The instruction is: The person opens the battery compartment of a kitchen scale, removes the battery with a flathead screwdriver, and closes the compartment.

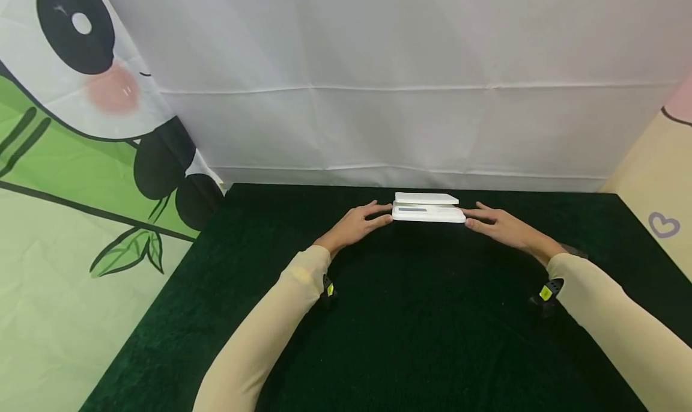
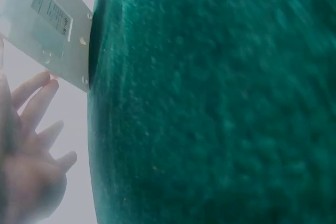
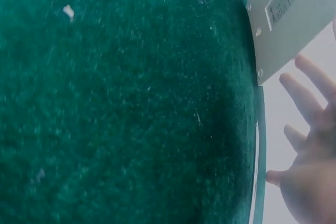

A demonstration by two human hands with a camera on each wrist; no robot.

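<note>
Left hand (image 1: 354, 224) and right hand (image 1: 505, 227) are supporting the device (image 1: 427, 214) between them over the far worktop (image 1: 421, 316), each grip's fingers standing apart. Seemingly they are holding it raised; the next move is requiring even pressure.

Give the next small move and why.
Probably lower the white rectangular plastic-looking device onto the dark green fabric tabletop: its labelled underside shows in both wrist views, suggesting it is tilted or raised, and the left hand and right hand touch opposite ends.
</note>
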